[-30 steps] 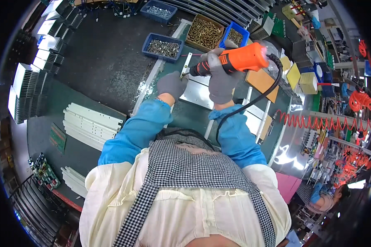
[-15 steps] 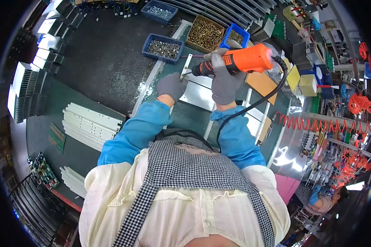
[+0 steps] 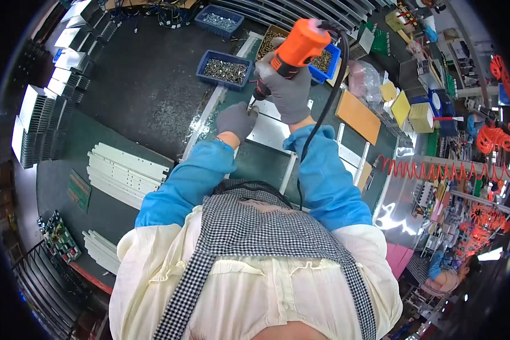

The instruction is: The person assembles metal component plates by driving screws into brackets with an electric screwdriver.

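Observation:
My right hand, in a grey glove, is wrapped round an orange and black electric screwdriver. The tool is tilted, and its bit points down at the fingertips of my left hand. That hand, gloved too, is closed at the left edge of a white metal panel; what its fingers pinch is too small to make out. Part of another white plate shows under the screwdriver. The tool's black cord runs down past my right sleeve.
Beyond my hands stand a blue bin of small metal fasteners, a box of brass-coloured parts and a brighter blue bin. White perforated strips are stacked at left. An orange-brown board lies at right.
The screwdriver has swung from nearly level to a steeper tilt, its back end going up and left. My right hand moved left with it, while my left hand stayed almost in place.

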Demonstrator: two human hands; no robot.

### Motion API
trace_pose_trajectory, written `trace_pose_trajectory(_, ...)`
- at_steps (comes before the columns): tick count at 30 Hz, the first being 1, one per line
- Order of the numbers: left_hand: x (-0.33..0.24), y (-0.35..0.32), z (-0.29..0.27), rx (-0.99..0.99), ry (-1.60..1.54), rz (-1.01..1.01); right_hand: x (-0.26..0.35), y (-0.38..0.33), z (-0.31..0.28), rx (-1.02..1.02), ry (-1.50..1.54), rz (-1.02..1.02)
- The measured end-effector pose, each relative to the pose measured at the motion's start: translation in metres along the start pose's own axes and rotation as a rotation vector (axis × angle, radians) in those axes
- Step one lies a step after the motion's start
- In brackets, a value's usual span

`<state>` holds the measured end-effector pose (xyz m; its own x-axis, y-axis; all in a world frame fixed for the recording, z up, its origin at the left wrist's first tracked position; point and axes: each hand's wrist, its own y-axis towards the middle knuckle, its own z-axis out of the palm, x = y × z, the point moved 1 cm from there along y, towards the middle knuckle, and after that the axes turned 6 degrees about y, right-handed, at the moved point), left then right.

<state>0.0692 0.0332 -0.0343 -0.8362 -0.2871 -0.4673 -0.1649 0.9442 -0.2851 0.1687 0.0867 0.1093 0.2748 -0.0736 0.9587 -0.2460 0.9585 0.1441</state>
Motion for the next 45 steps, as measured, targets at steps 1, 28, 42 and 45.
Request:
trace_pose_trajectory(1,0.0,0.0,0.0,-0.002,-0.02,-0.004,0.001,-0.001,-0.001,-0.015,0.006,-0.003)
trace_pose_trajectory(28,0.007,0.001,0.007,-0.016,-0.039,0.022,0.011,-0.03,0.02,-0.07,-0.045,-0.055)
trace_pose_trajectory(42,0.013,-0.001,0.009,-0.031,-0.15,0.035,-0.007,-0.013,0.011,-0.008,-0.108,-0.095)
trace_pose_trajectory(45,0.013,-0.001,0.007,-0.009,-0.125,0.035,-0.004,-0.016,0.011,-0.033,-0.089,-0.041)
